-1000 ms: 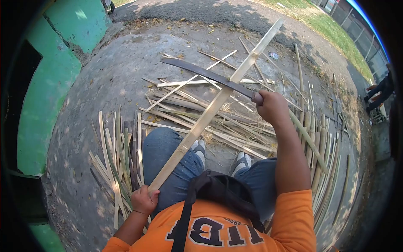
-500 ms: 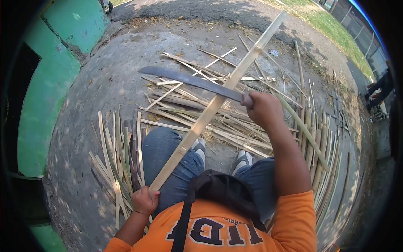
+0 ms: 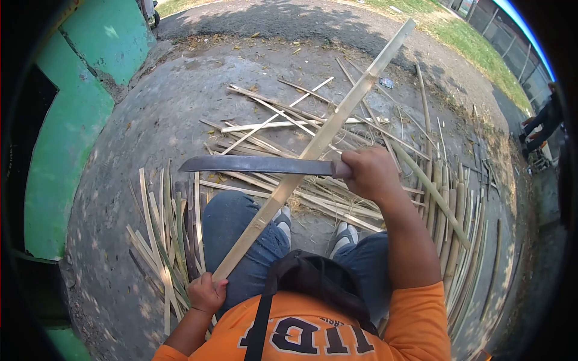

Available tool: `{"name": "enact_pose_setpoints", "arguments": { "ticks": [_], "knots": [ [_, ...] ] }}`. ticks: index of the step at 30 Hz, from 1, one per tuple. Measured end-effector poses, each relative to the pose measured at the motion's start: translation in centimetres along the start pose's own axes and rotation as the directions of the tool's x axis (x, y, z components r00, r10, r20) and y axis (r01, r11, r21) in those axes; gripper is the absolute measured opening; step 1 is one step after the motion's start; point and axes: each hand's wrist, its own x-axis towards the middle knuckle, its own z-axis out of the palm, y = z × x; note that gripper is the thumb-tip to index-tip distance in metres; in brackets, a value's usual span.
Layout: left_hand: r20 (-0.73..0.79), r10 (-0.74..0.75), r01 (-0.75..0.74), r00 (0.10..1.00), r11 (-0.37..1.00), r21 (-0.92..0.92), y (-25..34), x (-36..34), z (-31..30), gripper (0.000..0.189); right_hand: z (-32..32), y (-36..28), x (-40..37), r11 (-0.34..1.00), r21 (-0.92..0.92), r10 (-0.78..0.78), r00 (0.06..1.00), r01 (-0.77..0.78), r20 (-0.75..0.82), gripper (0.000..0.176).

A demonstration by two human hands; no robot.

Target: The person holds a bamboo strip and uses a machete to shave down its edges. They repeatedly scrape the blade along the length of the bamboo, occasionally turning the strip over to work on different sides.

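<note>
My left hand (image 3: 207,293) is closed around the near end of a long split bamboo slat (image 3: 317,144), which slants up and away to the right over my left thigh. In my right hand (image 3: 370,172) is the handle of a machete (image 3: 259,164), its long dark blade pointing left. The blade lies across the slat around its middle, seemingly against its upper face. Below and beyond them, a loose pile of bamboo strips (image 3: 337,204) spreads over the ground in front of my shoes.
Upright-looking bundles of strips lie at my left (image 3: 162,240) and longer bamboo poles (image 3: 451,222) at my right. A green wall (image 3: 66,144) stands on the far left. Another person (image 3: 545,123) is at the far right edge. A black bag (image 3: 319,280) rests on my lap.
The machete has moved down along the slat toward me, and its blade has turned from slanting to nearly level. My left hand keeps its hold on the slat's near end.
</note>
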Motion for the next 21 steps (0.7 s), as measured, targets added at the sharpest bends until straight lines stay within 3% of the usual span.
{"name": "enact_pose_setpoints", "arguments": {
  "ticks": [2, 3, 4, 6, 9, 12, 17, 19, 21],
  "knots": [
    [0.012, 0.003, -0.003, 1.000, 1.000, -0.009, -0.2, -0.3, -0.1, 0.052, 0.3, 2.7, 0.1, 0.979, -0.070, 0.188, 0.980, -0.192, -0.061, 0.010],
    [0.018, -0.006, 0.006, 1.000, 1.000, -0.016, -0.1, -0.2, -0.1, 0.052, 0.5, 4.1, 0.4, 0.939, -0.043, 0.329, 0.929, -0.341, -0.172, 0.008],
    [0.009, -0.011, 0.012, 1.000, 1.000, -0.025, 0.0, 0.1, 0.1, 0.052, 0.1, 4.9, 1.0, 0.851, 0.020, 0.524, 0.843, -0.525, -0.121, 0.010],
    [0.038, -0.031, 0.032, 0.999, 0.999, -0.026, 0.3, 0.2, -0.5, 0.052, 1.3, 5.4, 0.9, 0.896, -0.114, 0.407, 0.896, -0.430, -0.179, 0.011],
    [0.044, -0.042, 0.043, 0.998, 0.999, -0.019, 0.3, 0.1, -0.4, 0.053, 1.9, 4.7, 1.2, 0.873, -0.080, 0.465, 0.871, -0.480, -0.159, 0.013],
    [0.032, -0.037, 0.038, 0.999, 0.999, -0.013, 0.0, -0.3, -0.2, 0.053, 0.4, 3.0, 1.0, 0.931, 0.043, 0.365, 0.922, -0.363, -0.132, 0.014],
    [0.023, -0.029, 0.030, 0.999, 0.999, -0.021, 0.1, 0.0, 0.1, 0.055, -0.2, -1.6, 0.3, 1.000, 0.017, -0.012, 0.999, 0.011, 0.037, 0.012],
    [0.021, -0.016, 0.016, 1.000, 1.000, -0.015, -0.2, -0.2, 0.1, 0.055, -0.4, -2.7, 0.2, 0.994, 0.007, -0.107, 0.991, 0.107, 0.084, 0.012],
    [0.029, -0.010, 0.011, 1.000, 1.000, -0.023, -0.5, -0.3, 0.2, 0.056, -0.5, -1.3, 0.3, 0.994, -0.039, -0.099, 0.995, 0.100, 0.033, 0.012]
  ]
}}
